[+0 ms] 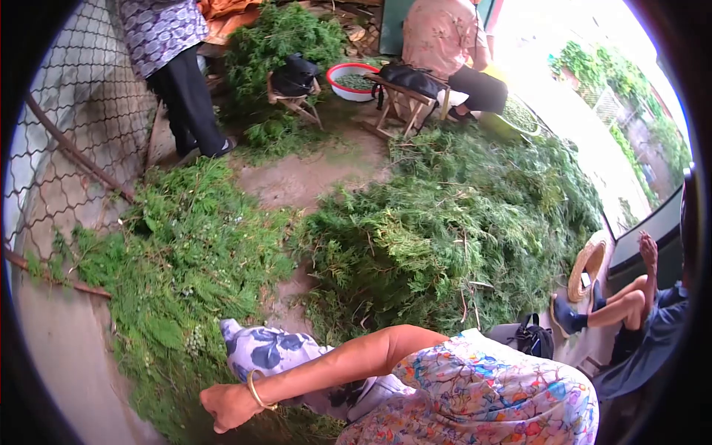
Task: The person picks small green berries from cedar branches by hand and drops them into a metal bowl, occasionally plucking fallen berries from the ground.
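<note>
My right hand reaches across to the lower left, low over the cut green branches. Its fingers are curled inward, and what they hold, if anything, is hidden. A gold-coloured bangle circles the wrist. Just above the forearm lies white cloth with dark blue flowers. The sleeve and garment have a multicoloured floral pattern. My left hand does not show.
A large green branch heap fills the centre. Behind are a standing person, a seated person, stools and a red-rimmed basin. Another seated person is at right, near a straw hat. Wire fencing borders the left.
</note>
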`<state>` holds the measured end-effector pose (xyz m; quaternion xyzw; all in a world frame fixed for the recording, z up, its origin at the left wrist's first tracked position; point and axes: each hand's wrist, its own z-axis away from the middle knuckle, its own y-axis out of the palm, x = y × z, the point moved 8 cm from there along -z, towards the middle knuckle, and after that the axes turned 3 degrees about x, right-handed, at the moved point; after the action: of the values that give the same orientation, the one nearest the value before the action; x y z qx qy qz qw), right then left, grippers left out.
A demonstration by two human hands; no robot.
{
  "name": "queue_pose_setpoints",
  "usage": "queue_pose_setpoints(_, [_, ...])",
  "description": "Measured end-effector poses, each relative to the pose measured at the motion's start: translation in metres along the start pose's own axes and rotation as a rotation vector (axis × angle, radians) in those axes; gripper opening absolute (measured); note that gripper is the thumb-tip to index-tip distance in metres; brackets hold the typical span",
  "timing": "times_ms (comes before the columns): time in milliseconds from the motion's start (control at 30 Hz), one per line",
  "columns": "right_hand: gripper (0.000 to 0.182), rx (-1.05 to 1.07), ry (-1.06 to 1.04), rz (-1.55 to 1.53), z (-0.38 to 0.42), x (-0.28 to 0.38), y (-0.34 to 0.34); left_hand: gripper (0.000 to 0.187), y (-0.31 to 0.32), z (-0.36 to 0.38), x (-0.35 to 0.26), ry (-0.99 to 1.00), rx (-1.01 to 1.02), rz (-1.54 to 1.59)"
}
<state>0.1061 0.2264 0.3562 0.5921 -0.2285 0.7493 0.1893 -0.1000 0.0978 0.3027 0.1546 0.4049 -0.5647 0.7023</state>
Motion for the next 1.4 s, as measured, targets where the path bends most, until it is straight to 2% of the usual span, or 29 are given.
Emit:
queue_pose_setpoints(67, [0.030, 0.024, 0.016, 0.030, 0.007, 0.019, -0.011, 0.034, 0.011, -0.035, 0.032, -0.073, 0.032, -0.015])
queue_pose_setpoints(100, [0.020, 0.072, 0.020, 0.111, -0.001, 0.023, -0.010, 0.034, 0.017, -0.048, 0.045, -0.076, 0.038, -0.015])
queue_pose_setpoints(167, [0.023, 0.119, -0.004, 0.234, -0.025, 0.021, -0.004, 0.041, 0.029, -0.069, 0.070, -0.120, 0.049, -0.225])
queue_pose_setpoints(267, [0.022, 0.145, -0.037, 0.388, -0.043, 0.034, 0.003, 0.042, 0.052, -0.092, 0.098, -0.165, 0.089, -0.358])
queue_pose_setpoints(333, [0.023, 0.174, -0.057, 0.320, -0.044, 0.039, 0.006, 0.043, 0.068, -0.104, 0.115, -0.180, 0.121, -0.431])
queue_pose_setpoints(400, [0.035, 0.049, -0.307, 0.318, -0.040, 0.059, 0.004, 0.043, 0.084, -0.116, 0.129, -0.179, 0.155, -0.495])
queue_pose_setpoints(433, [0.043, 0.102, -0.255, 0.303, -0.043, 0.059, 0.003, 0.044, 0.093, -0.121, 0.135, -0.172, 0.173, -0.525])
queue_pose_setpoints(567, [0.038, 0.103, -0.186, 0.221, -0.057, 0.044, 0.009, 0.045, 0.124, -0.143, 0.156, -0.108, 0.239, -0.651])
queue_pose_setpoints(667, [0.035, 0.049, -0.174, 0.184, -0.054, 0.039, 0.006, 0.046, 0.146, -0.159, 0.171, -0.038, 0.277, -0.743])
queue_pose_setpoints(800, [0.034, 0.072, -0.258, 0.225, -0.033, 0.072, -0.005, 0.047, 0.167, -0.177, 0.192, 0.038, 0.297, -0.852])
queue_pose_setpoints(1067, [0.039, 0.234, -0.096, 0.198, -0.033, 0.056, 0.004, 0.049, 0.182, -0.196, 0.240, 0.190, 0.295, -0.918])
queue_pose_setpoints(1133, [0.025, -0.359, -0.412, 0.216, -0.014, 0.058, -0.017, 0.050, 0.178, -0.188, 0.255, 0.235, 0.281, -0.896])
queue_pose_setpoints(1167, [0.026, -0.056, 0.010, -0.012, -0.036, 0.053, -0.027, 0.050, 0.177, -0.183, 0.264, 0.249, 0.269, -0.880])
queue_pose_setpoints(1200, [0.027, -0.063, 0.069, -0.077, -0.040, 0.049, -0.040, 0.051, 0.174, -0.175, 0.271, 0.250, 0.247, -0.869])
queue_pose_setpoints(1233, [0.022, -0.221, -0.081, -0.010, -0.043, 0.046, -0.048, 0.051, 0.168, -0.167, 0.280, 0.250, 0.221, -0.857])
queue_pose_setpoints(1267, [0.027, -0.280, 0.066, -0.158, -0.037, 0.049, -0.073, 0.051, 0.160, -0.161, 0.288, 0.241, 0.187, -0.844])
queue_pose_setpoints(1300, [0.026, -0.308, 0.135, -0.158, -0.035, 0.050, -0.083, 0.052, 0.163, -0.157, 0.290, 0.261, 0.154, -0.827])
queue_pose_setpoints(1333, [0.021, -0.244, 0.153, -0.114, -0.034, 0.042, -0.085, 0.052, 0.165, -0.154, 0.290, 0.273, 0.120, -0.806])
queue_pose_setpoints(1400, [0.028, -0.416, 0.185, -0.380, -0.030, 0.031, -0.082, 0.053, 0.160, -0.157, 0.291, 0.296, 0.062, -0.758])
